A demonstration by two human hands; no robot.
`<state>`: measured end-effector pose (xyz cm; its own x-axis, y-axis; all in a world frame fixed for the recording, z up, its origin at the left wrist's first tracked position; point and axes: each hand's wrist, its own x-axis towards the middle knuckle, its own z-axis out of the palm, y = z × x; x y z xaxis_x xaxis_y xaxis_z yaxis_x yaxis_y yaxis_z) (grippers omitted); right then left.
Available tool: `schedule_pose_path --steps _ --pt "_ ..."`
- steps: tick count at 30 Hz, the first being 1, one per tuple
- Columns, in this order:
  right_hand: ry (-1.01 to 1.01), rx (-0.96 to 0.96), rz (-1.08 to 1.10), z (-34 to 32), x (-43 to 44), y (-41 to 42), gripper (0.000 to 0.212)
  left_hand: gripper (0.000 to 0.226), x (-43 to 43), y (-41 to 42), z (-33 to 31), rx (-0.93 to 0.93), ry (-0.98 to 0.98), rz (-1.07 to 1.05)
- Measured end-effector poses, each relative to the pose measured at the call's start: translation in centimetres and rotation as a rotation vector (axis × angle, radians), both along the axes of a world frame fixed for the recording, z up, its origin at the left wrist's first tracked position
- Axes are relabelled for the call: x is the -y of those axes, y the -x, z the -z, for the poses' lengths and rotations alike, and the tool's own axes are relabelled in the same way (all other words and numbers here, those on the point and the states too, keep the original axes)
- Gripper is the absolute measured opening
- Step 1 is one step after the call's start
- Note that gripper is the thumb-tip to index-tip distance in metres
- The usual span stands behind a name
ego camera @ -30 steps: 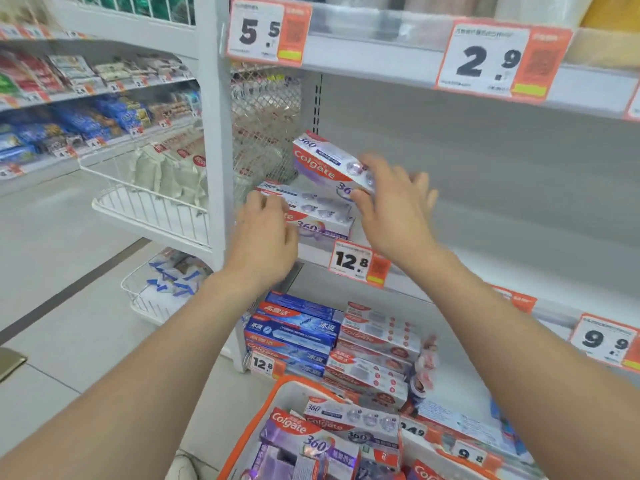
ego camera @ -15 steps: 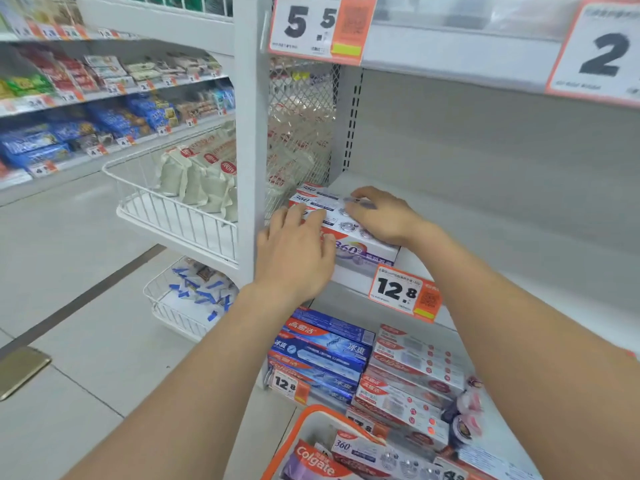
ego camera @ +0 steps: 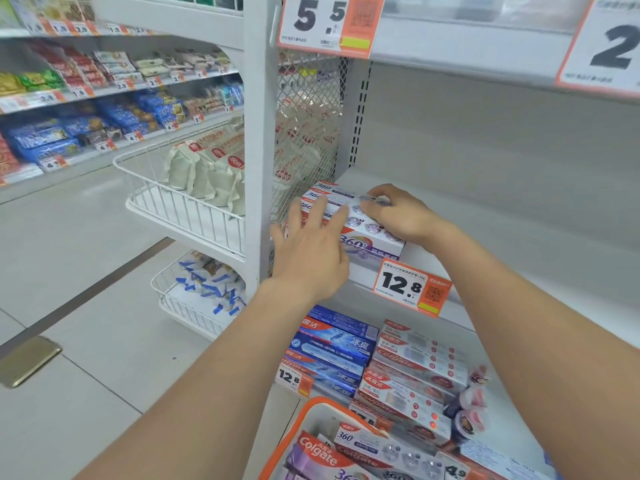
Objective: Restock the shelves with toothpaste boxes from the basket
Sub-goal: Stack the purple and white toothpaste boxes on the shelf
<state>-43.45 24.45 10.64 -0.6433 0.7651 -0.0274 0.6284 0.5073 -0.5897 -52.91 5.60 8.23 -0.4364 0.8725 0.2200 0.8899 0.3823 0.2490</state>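
On the shelf (ego camera: 502, 230), toothpaste boxes (ego camera: 369, 239) (stacked) lie under both hands (ego camera: 311, 252) (ego camera: 403, 214).

The white shelf (ego camera: 502, 220) carries stacked toothpaste boxes (ego camera: 370, 241) at its left end, against the mesh panel (ego camera: 308, 133).

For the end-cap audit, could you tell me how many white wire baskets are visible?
2: upper wire basket holding beige bags, lower wire basket beneath it; others may be hidden.

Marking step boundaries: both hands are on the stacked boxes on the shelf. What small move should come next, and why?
Probably let go: the stack lies flat on the shelf beside the mesh, left hand flat on it, right hand curled over it, and more boxes wait in the basket.
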Motion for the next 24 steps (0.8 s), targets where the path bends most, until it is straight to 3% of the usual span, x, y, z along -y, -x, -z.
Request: schedule_pose_path --steps 6,9,13,16,18,20,24 --pt "-0.059 0.036 -0.004 -0.2 0.5 0.0 0.052 0.072 -0.4 -1.0 -0.4 0.004 0.042 0.096" --pt "-0.182 0.021 0.073 -0.2 1.3 -0.8 0.053 0.073 -0.4 -1.1 -0.5 -0.024 0.044 0.104" --pt "-0.501 -0.341 0.120 -0.3 4.8 -5.3 0.039 0.066 0.0 -3.3 -0.9 -0.060 -0.143 0.142" --pt "-0.498 -0.441 0.052 0.5 10.1 -11.2 0.024 0.038 0.8 -6.2 -0.9 -0.040 -0.284 0.188" --pt "-0.395 -0.327 0.046 1.6 13.7 -15.0 0.024 0.021 1.8 -8.3 -0.3 0.067 -0.177 0.283" --pt "-0.330 -0.073 0.033 3.5 16.0 -18.3 0.028 0.013 3.3 -10.4 0.5 0.194 0.069 0.377" --pt "-0.163 0.505 -0.162 7.2 19.2 -23.5 0.028 0.019 6.2 -15.0 3.7 0.157 0.597 0.562"
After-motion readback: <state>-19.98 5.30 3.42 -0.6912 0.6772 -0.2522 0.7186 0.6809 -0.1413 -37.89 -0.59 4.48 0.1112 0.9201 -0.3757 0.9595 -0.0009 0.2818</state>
